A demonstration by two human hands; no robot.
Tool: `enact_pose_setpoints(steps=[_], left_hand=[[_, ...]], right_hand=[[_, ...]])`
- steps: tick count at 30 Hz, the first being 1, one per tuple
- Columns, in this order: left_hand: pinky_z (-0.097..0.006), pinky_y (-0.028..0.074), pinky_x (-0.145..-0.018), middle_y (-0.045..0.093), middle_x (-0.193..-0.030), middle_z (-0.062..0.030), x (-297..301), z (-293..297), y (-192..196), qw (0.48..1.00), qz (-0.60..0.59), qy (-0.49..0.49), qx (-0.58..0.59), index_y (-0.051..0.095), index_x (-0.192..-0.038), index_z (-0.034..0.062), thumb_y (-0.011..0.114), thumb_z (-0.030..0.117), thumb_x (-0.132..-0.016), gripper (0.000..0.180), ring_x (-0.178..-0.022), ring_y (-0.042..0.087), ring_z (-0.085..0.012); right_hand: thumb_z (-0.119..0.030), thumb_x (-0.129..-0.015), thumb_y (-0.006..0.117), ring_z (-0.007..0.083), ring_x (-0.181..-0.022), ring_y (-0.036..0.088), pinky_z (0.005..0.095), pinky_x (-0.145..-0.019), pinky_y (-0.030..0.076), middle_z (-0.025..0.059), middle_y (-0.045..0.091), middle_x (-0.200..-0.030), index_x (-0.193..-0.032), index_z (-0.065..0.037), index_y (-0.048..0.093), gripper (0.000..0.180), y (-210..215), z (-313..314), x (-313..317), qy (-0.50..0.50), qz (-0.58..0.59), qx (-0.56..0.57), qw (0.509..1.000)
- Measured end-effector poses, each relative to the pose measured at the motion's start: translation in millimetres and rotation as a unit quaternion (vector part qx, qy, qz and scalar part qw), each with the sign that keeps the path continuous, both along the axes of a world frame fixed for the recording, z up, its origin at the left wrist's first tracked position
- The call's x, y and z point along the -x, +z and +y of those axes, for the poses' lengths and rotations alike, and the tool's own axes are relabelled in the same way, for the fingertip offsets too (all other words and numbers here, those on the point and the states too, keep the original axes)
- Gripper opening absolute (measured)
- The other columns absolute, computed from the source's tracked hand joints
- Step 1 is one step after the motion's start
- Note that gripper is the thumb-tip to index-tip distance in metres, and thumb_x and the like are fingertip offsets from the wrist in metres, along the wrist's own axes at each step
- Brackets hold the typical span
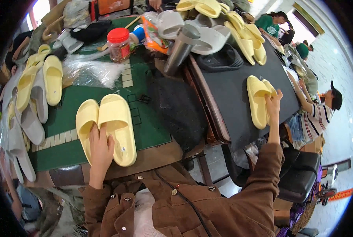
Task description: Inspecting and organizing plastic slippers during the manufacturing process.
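Before me a pair of pale yellow slide slippers (119, 114) stands side by side, toes away, over the green table top. My left hand (100, 144) grips the pair from the near end, its fingers at the inner edges where the two slippers meet. On the dark grey table to the right is a second yellow pair, one slipper (257, 100) in full view and the other partly covered. My right hand (273, 104) is closed round that pair's right side, arm stretched out. Exact finger contact underneath is hidden.
Yellow slippers (52, 81) and grey ones (32, 124) pile up at the left edge. A red-lidded jar (118, 44), a steel flask (182, 49) and more slippers (239, 35) stand along the far side. A black cloth (176, 106) covers the gap between tables. A person (316, 114) sits at right.
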State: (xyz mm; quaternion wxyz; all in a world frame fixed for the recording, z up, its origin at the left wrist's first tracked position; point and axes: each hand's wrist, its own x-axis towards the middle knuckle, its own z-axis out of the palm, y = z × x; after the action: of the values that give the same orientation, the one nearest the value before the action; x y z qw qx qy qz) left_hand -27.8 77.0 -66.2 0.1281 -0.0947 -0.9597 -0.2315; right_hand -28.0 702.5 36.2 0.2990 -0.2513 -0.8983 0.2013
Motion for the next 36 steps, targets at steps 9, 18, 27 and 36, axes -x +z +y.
enact_pose_setpoints(steps=[9, 18, 27, 36], left_hand=[[-0.049, 0.036, -0.099, 0.042, -0.125, -0.0303, -22.3, -1.7, 16.8, 0.999, 0.030, -0.027, -0.015, 0.049, -0.116, -0.0054, 0.059, 0.007, -0.080, 0.040, -0.115, 0.042, -0.0470], [-0.050, 0.032, -0.100, 0.038, -0.126, -0.0302, -20.3, -32.7, 0.2, 0.996, 0.059, 0.057, -0.020, 0.043, -0.122, -0.0078, 0.060, 0.010, -0.082, 0.047, -0.117, 0.037, -0.0469], [-0.047, 0.033, -0.097, 0.039, -0.127, -0.0258, -16.8, -53.5, 3.9, 0.994, 0.085, 0.058, -0.033, 0.044, -0.126, 0.0012, 0.064, 0.009, -0.075, 0.055, -0.114, 0.040, -0.0446], [-0.049, 0.028, -0.105, 0.036, -0.132, -0.0292, -19.0, -58.0, 3.8, 0.990, 0.061, 0.119, 0.044, 0.041, -0.126, -0.0065, 0.055, 0.014, -0.087, 0.046, -0.123, 0.034, -0.0458]], right_hand=[[0.004, -0.084, 0.057, 0.0139, -0.093, 0.057, 0.0260, -0.081, 0.047, 0.0079, 0.058, -0.108, -0.135, -0.006, 0.043, 0.054, 19.2, -114.7, -44.5, 0.226, 0.016, 0.208, 0.951], [0.008, -0.076, 0.063, 0.0198, -0.094, 0.059, 0.0277, -0.074, 0.053, 0.0115, 0.057, -0.108, -0.135, -0.007, 0.040, 0.065, 83.3, -345.9, 1.9, 0.503, 0.045, 0.270, 0.820], [-0.005, -0.083, 0.064, 0.0271, -0.111, 0.052, 0.0316, -0.081, 0.053, 0.0239, 0.026, -0.142, -0.145, 0.004, -0.006, 0.093, -8.0, -425.0, 14.9, 0.548, -0.238, 0.332, 0.730], [-0.013, -0.085, 0.059, 0.0200, -0.082, 0.066, 0.0324, -0.073, 0.051, 0.0141, 0.068, -0.090, -0.101, -0.002, 0.066, 0.021, 15.7, -406.1, 79.3, 0.571, -0.199, 0.091, 0.791]])
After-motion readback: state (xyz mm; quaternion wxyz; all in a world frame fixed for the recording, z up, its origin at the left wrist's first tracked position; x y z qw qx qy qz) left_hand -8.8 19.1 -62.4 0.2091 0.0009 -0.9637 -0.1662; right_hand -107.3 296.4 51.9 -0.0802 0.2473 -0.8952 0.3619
